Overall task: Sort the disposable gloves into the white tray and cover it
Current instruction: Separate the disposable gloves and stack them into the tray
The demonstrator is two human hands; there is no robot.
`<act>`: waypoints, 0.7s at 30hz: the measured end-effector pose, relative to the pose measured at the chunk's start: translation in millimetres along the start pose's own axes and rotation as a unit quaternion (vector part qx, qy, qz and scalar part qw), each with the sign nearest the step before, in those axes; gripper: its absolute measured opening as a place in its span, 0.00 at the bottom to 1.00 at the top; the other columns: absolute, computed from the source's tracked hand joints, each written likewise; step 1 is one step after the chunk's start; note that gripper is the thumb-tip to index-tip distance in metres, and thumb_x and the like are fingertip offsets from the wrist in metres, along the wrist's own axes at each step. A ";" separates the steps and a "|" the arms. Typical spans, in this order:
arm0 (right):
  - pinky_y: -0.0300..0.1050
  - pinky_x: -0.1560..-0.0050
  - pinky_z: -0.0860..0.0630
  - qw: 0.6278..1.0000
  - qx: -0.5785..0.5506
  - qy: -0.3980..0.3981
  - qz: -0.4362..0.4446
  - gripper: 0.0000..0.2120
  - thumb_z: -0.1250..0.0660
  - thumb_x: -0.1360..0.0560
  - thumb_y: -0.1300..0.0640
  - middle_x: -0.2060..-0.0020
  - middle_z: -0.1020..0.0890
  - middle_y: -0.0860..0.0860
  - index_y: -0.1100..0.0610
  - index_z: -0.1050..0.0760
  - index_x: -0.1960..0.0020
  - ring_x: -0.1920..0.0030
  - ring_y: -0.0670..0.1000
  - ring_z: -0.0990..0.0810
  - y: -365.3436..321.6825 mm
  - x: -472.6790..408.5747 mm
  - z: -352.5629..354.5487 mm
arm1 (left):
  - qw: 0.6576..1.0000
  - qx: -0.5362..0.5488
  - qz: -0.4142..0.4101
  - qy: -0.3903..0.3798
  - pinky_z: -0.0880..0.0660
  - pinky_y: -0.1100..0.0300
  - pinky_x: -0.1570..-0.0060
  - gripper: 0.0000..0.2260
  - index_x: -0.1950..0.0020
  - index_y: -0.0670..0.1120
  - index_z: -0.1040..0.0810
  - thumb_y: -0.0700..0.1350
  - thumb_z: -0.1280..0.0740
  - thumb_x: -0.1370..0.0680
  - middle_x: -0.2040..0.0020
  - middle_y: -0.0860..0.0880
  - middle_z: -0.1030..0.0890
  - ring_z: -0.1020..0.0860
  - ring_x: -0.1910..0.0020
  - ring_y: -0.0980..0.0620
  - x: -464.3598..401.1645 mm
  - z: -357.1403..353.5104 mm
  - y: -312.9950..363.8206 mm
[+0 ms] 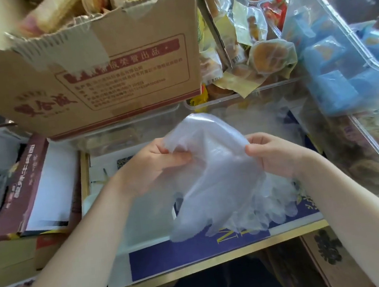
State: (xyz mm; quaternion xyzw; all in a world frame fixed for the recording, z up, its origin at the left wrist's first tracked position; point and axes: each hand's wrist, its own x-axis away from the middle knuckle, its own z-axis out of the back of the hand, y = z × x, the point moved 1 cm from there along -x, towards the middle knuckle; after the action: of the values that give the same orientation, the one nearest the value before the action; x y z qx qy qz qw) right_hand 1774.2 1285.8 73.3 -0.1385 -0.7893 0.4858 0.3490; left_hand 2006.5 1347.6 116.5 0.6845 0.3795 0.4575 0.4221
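A bunch of clear disposable gloves [221, 177] hangs between my hands, cuffs up and fingers drooping down. My left hand [149, 166] pinches the cuff edge on the left side. My right hand [273, 153] grips the cuff edge on the right. The gloves hang over a white tray [143, 223] that lies on a blue and gold box [197, 252] in front of me. The glove fingertips reach down to the tray's front rim and the blue surface. Whether more gloves lie inside the tray is hidden by the bunch.
A torn cardboard box [104, 77] full of snacks stands behind the tray. Packaged pastries [268, 55] fill a clear bin at the back right. A clear lid or bin [349, 35] over blue packets sits far right. A maroon box [29, 184] lies left.
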 end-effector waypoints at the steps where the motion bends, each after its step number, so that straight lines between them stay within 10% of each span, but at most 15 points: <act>1: 0.43 0.62 0.19 1.000 -0.001 -0.006 0.002 0.24 0.20 0.43 0.47 0.60 0.16 0.54 0.59 0.19 0.53 0.62 0.51 0.17 -2.0 -0.4 -2.5 | 1.000 -0.008 0.010 0.009 0.23 0.66 0.65 0.11 0.65 0.48 0.15 0.33 0.32 0.31 0.67 0.52 0.17 0.20 0.68 0.57 -1.0 0.5 -1.1; 8: 0.51 0.53 0.25 0.976 0.043 0.209 0.039 0.11 0.28 0.33 0.55 0.58 0.19 0.59 0.60 0.20 0.53 0.57 0.58 0.23 2.2 1.8 4.8 | 0.986 -0.145 0.078 0.017 0.27 0.67 0.70 0.02 0.56 0.44 0.22 0.42 0.33 0.27 0.66 0.51 0.17 0.21 0.70 0.57 -12.0 17.9 -23.1; 13: 0.35 0.70 0.30 0.955 0.073 0.285 0.036 0.05 0.33 0.26 0.62 0.66 0.26 0.56 0.65 0.25 0.54 0.69 0.47 0.28 14.8 7.7 11.0 | 0.979 -0.183 0.050 0.070 0.29 0.71 0.69 0.08 0.64 0.46 0.21 0.37 0.33 0.25 0.69 0.53 0.18 0.22 0.70 0.61 -24.9 22.0 -32.5; 17: 0.44 0.59 0.25 0.940 -0.047 0.328 0.078 0.12 0.34 0.26 0.63 0.61 0.21 0.60 0.71 0.26 0.48 0.62 0.54 0.22 27.3 6.1 9.9 | 0.987 -0.007 -0.023 0.157 0.24 0.63 0.60 0.05 0.65 0.50 0.17 0.48 0.28 0.29 0.65 0.52 0.17 0.20 0.66 0.58 -43.4 22.7 -28.1; 21: 0.42 0.61 0.20 0.928 -0.162 0.318 0.108 0.07 0.37 0.25 0.61 0.63 0.16 0.53 0.61 0.22 0.50 0.63 0.50 0.17 32.3 4.7 4.9 | 0.992 0.107 -0.013 0.062 0.27 0.60 0.40 0.35 0.45 0.49 0.18 0.72 0.32 0.42 0.42 0.48 0.19 0.24 0.39 0.53 -52.8 8.6 -34.8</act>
State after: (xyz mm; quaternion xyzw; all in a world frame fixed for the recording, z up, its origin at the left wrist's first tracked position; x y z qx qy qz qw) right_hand 1763.6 1301.0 46.0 -0.4254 -0.6850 0.3162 0.4998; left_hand 1994.5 1310.2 66.2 0.6910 0.4610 0.4499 0.3280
